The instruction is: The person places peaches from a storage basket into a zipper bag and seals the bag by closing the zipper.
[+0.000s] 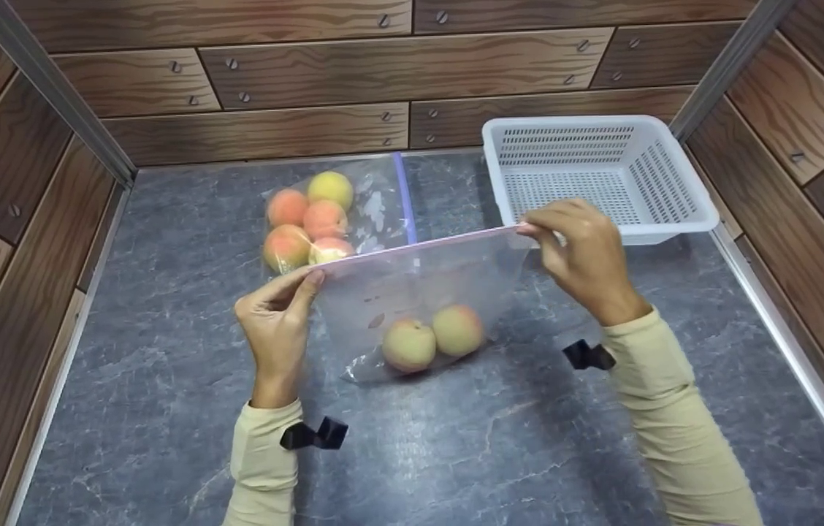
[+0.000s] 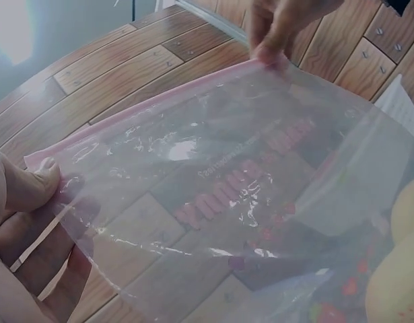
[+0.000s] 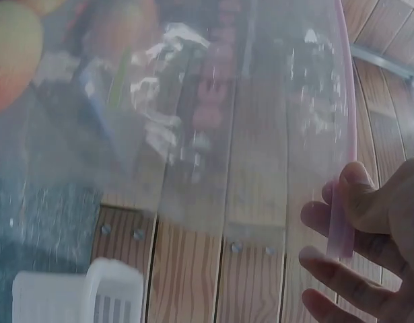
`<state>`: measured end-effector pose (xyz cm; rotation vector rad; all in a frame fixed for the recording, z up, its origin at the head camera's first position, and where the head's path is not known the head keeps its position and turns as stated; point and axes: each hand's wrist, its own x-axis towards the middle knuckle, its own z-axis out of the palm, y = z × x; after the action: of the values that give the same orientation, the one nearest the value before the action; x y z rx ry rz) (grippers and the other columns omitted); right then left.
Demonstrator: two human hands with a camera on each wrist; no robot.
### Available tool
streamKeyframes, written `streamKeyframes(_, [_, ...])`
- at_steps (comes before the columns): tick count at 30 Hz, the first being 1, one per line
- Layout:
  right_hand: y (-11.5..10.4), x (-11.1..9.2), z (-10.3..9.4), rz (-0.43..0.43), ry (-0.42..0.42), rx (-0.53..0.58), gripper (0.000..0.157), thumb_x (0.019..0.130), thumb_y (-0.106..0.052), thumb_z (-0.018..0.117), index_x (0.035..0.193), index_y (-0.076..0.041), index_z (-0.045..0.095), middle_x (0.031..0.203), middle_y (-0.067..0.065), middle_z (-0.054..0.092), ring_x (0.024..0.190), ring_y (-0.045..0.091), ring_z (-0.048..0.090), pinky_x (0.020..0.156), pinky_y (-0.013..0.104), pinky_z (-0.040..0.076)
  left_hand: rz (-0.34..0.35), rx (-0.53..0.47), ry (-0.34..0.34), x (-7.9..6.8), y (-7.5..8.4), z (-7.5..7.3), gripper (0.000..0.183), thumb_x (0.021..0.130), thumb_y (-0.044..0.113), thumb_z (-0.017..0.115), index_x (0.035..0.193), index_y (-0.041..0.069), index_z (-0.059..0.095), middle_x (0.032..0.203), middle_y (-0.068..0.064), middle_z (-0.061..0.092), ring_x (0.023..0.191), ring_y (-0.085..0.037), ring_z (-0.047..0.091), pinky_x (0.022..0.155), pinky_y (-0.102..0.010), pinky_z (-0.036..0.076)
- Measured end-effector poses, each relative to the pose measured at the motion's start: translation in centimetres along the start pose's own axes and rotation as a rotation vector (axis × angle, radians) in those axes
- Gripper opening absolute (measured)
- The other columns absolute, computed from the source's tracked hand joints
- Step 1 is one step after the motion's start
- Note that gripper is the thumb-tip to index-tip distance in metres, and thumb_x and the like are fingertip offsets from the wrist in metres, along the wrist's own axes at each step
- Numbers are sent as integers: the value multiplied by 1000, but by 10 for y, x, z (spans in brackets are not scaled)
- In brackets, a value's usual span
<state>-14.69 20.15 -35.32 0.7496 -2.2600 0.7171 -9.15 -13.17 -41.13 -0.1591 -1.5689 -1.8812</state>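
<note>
A clear zip bag (image 1: 426, 281) with a pink top strip is stretched between both hands, its strip slanting up to the right in the head view. Two peaches (image 1: 409, 345) lie at its bottom, side by side. My left hand (image 1: 277, 321) pinches the strip's left end between thumb and fingers. At the opposite end, my right hand (image 1: 584, 256) pinches the other corner; the right wrist view shows the thumb (image 3: 358, 195) against the strip. Pink lettering (image 2: 247, 175) runs across the bag in the left wrist view.
Behind the held bag, a second zip bag (image 1: 375, 197) with a purple strip lies flat, with several peaches (image 1: 288, 248) inside. A white slotted basket (image 1: 602, 230) stands at the back right. Wood-patterned walls (image 1: 310, 73) enclose the grey marbled table (image 1: 456, 453) at the back and sides.
</note>
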Motion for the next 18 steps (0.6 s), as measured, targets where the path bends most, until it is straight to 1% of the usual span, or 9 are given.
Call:
streamKeyframes(3, [9,-3,-6,4,7,-3,12,86,-8,80,90,3,77,89,15,75,84,33,67,79,43,55,-5,-25,16,0,0,4,10,83,-10,78,89,-17,73,81,-16,76,72,-13,74,67,-22,60])
streamKeyframes(5, [10,-4,-7,13,-10,-1,12,87,-9,79,90,3,77,89,16,75,85,34,67,80,44,55,-12,-18,19,0,1,5,11,83,-9,78,89,-16,74,81,-16,76,72,-14,74,67,-22,60])
streamKeyframes(8, [8,-3,-13,65,-93,-16,14,89,-9,77,93,4,75,95,18,75,90,36,65,84,46,53,-30,0,-10,-1,1,7,10,84,-7,78,90,-15,74,82,-15,76,74,-15,74,69,-24,61])
streamKeyframes(10, [3,-2,-21,98,-166,-48,27,88,-15,79,105,5,72,109,20,72,100,39,62,91,50,51,-41,12,-49,-1,2,8,11,85,-7,77,92,-14,74,84,-15,76,76,-15,75,70,-24,61])
streamKeyframes(12, [-5,3,-29,109,-222,-66,48,85,-22,81,121,4,66,129,21,65,115,40,55,101,53,46,-48,21,-84,0,2,8,11,86,-7,76,94,-15,74,85,-13,77,77,-15,75,72,-25,61])
streamKeyframes(13, [-9,7,-31,96,-236,-64,59,82,-26,84,129,3,62,137,21,59,123,40,51,107,54,42,-51,22,-93,0,2,7,11,86,-8,75,94,-15,74,86,-13,77,78,-14,75,72,-25,61])
streamKeyframes(15, [-19,16,-31,43,-257,-52,81,77,-34,86,143,-1,52,151,19,48,136,40,41,116,56,34,-63,6,-94,1,2,6,11,87,-8,75,95,-15,74,86,-12,77,78,-14,75,73,-24,61])
streamKeyframes(16, [-23,20,-29,17,-276,-37,86,76,-36,86,147,-4,49,154,17,45,140,39,37,118,57,30,-69,-1,-90,1,2,6,11,87,-8,75,95,-15,74,86,-12,77,78,-15,74,73,-24,61])
streamKeyframes(18, [-30,29,-21,-31,-351,-8,86,78,-39,85,149,-7,48,153,15,47,142,40,36,120,57,28,-81,-15,-83,0,1,5,12,87,-6,75,95,-15,74,86,-12,77,79,-15,74,73,-24,61])
